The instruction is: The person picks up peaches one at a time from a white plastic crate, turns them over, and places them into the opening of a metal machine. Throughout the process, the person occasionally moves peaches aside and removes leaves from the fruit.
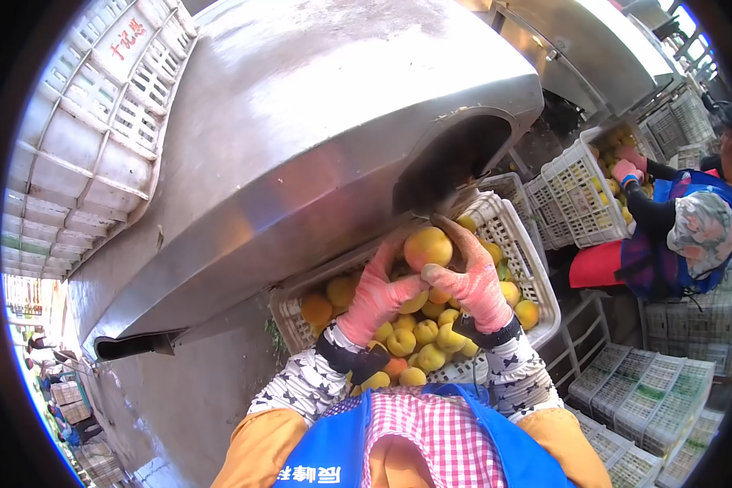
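Note:
Both my hands wear pink gloves with dark cuffs at the wrists. Between them, above a white plastic crate (549,313), is a yellow-orange peach (428,249). My left hand (381,294) curls around its left side, and my right hand (473,285) wraps its right side, thumbs meeting just below the fruit. Under my hands the crate holds many yellow and orange peaches (431,355), partly hidden by my forearms.
A metal machine (285,130) with a dark opening (455,159) rises beyond the crate. A white crate (98,130) stands upper left. At right, a co-worker's gloved hands (629,167) are in another fruit crate (573,187). Stacked crates (642,390) fill the lower right.

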A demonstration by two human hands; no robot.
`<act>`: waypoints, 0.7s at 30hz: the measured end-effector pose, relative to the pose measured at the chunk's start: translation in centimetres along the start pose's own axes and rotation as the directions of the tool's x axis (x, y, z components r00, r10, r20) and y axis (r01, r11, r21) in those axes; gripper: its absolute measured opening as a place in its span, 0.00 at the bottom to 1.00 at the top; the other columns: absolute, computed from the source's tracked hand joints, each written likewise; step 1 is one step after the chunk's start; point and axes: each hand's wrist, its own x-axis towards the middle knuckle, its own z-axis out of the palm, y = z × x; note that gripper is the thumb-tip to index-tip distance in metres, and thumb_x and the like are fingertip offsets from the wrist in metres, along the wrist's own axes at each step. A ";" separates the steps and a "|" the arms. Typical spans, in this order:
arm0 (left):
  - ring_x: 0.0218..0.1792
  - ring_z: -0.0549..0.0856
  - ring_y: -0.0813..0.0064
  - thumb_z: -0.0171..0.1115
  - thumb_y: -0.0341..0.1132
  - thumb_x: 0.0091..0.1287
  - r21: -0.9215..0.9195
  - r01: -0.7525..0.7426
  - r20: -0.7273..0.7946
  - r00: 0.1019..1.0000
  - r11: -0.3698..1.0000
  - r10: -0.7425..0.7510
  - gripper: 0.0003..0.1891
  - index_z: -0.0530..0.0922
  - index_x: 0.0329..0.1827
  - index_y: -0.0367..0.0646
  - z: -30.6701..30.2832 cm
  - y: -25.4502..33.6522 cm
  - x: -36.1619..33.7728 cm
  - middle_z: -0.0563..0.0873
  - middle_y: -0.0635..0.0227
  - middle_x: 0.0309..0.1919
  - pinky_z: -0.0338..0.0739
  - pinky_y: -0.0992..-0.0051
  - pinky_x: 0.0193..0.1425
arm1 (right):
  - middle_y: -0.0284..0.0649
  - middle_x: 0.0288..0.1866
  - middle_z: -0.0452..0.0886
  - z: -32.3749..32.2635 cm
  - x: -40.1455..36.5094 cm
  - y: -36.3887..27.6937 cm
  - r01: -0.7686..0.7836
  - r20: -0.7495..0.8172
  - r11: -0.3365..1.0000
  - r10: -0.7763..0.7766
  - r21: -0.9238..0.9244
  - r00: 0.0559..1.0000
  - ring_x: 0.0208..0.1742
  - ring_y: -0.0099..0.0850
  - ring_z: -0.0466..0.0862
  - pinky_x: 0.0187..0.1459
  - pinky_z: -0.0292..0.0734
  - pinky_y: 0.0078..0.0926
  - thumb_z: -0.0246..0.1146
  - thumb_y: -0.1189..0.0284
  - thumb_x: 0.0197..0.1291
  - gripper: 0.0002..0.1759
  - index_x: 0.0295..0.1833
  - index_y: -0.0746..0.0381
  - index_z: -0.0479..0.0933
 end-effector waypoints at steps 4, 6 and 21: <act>0.65 0.76 0.73 0.77 0.39 0.61 -0.010 0.032 0.017 0.999 0.999 -0.032 0.37 0.71 0.72 0.40 -0.2 0.5 -0.1 0.79 0.67 0.64 0.68 0.70 0.72 | 0.48 0.64 0.76 -0.9 -0.2 -0.9 0.151 0.007 0.872 -0.167 -0.465 0.986 0.65 0.41 0.78 0.66 0.73 0.36 0.76 0.68 0.51 0.42 0.72 0.64 0.71; 0.63 0.77 0.74 0.74 0.45 0.65 -0.023 0.079 0.073 0.994 0.997 -0.077 0.35 0.72 0.71 0.39 -1.2 0.5 0.2 0.79 0.64 0.63 0.69 0.70 0.71 | 0.49 0.63 0.76 -0.9 -0.4 -1.8 0.457 0.199 0.453 -0.508 -0.766 0.838 0.63 0.47 0.79 0.65 0.74 0.39 0.76 0.70 0.47 0.41 0.71 0.62 0.73; 0.54 0.82 0.75 0.58 0.47 0.77 -0.163 0.129 -0.052 0.989 0.978 -0.139 0.22 0.77 0.64 0.39 0.5 0.8 2.5 0.84 0.65 0.56 0.77 0.73 0.63 | 0.55 0.61 0.76 -0.4 1.6 -1.9 0.304 0.089 0.390 -0.481 -0.869 0.872 0.58 0.53 0.80 0.59 0.78 0.43 0.76 0.63 0.50 0.44 0.73 0.63 0.69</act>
